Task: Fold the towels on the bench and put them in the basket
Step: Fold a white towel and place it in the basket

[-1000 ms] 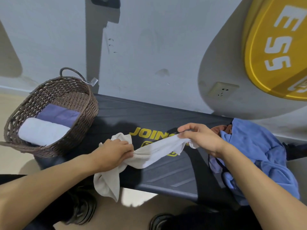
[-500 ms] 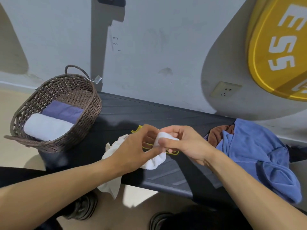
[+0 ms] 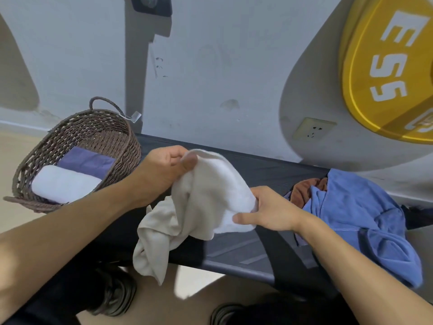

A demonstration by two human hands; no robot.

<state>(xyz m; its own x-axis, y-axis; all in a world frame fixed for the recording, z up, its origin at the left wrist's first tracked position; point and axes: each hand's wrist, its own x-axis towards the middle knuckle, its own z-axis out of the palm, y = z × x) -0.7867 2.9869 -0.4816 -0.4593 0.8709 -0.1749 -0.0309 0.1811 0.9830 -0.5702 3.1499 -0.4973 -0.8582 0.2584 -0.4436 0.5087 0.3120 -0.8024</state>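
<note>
A white towel (image 3: 206,195) hangs bunched above the black bench (image 3: 264,165), its loose end drooping over the front edge. My left hand (image 3: 164,170) pinches its top corner near the basket. My right hand (image 3: 267,212) grips the towel's lower right edge, thumb on top. A brown woven basket (image 3: 112,137) stands on the bench's left end and holds a rolled white towel (image 3: 63,184) and a folded purple towel (image 3: 86,160). On the right of the bench lies a crumpled blue towel (image 3: 365,212) over a brown one (image 3: 307,188).
A grey wall with a socket (image 3: 314,129) runs right behind the bench. A large yellow weight plate (image 3: 393,71) leans at the upper right. My dark shoes (image 3: 117,294) stand on the beige floor below the bench's front edge.
The hands came together at the middle of the towel, then parted again: my left hand rose up toward the basket with a corner, and my right hand dropped lower right along the edge.
</note>
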